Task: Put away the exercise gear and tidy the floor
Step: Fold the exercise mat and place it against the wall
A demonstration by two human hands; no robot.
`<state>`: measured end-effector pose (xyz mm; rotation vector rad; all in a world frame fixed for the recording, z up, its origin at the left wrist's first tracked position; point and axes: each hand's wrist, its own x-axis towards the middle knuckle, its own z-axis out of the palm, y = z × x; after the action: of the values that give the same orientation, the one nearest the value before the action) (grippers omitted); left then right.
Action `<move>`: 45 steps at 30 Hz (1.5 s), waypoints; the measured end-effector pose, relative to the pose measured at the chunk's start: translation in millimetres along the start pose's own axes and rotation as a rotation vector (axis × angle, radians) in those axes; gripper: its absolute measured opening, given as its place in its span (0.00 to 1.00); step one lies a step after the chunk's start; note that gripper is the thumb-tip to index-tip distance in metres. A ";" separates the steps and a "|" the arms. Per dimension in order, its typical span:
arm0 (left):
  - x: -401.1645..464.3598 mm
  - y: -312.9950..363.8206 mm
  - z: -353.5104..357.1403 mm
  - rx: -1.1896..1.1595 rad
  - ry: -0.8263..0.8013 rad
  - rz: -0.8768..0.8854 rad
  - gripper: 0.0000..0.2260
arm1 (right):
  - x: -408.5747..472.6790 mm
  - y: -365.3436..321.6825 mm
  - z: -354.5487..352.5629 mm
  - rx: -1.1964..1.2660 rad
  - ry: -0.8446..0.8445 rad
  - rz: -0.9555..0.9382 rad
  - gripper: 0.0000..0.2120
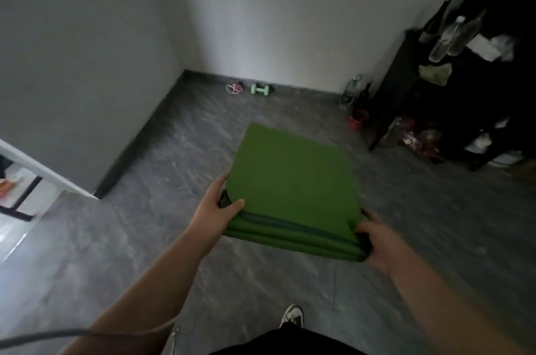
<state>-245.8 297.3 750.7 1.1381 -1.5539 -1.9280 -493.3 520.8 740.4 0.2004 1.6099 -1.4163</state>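
Exercise mat (293, 180): matt green, foam-like, smooth face, folded in layers. Floor (145, 238): grey marbled tile, slight sheen. Walls (87, 35): matt painted finish. Dumbbell (260, 89): pale green smooth coating. Bottles (446, 41): clear and dark glass or plastic, glossy. Shelf unit (406, 87): matt black.

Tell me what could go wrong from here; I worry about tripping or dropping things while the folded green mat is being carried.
1. The green mat is pinched only at its near corners by the left hand and right hand; its stacked layers could slide apart or unfold.
2. Held in front, it hides some floor, so a misstep is possible.
3. The dumbbell and pink rope by the wall, and bottles beside the dark shelf, could be kicked.
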 end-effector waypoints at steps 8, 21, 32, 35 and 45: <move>94.8 63.1 40.9 0.346 0.054 0.100 0.31 | 53.6 -93.2 20.0 -0.369 0.085 -0.378 0.30; 344.1 117.9 17.6 0.686 0.236 0.179 0.27 | 220.2 -225.0 162.8 -0.539 0.215 -0.528 0.43; 577.9 192.0 38.2 0.824 0.064 0.152 0.29 | 389.9 -350.9 214.3 -0.541 0.379 -0.452 0.29; 640.9 194.0 60.5 0.827 0.025 0.127 0.29 | 443.3 -382.6 209.5 -0.542 0.373 -0.396 0.32; 837.6 193.5 146.1 0.796 0.036 0.005 0.31 | 650.9 -487.7 172.3 -0.568 0.265 -0.322 0.36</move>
<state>-881.4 -292.7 658.6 1.4289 -2.3837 -1.2662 -1071.9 -65.3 626.9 -0.2227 2.2751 -1.1324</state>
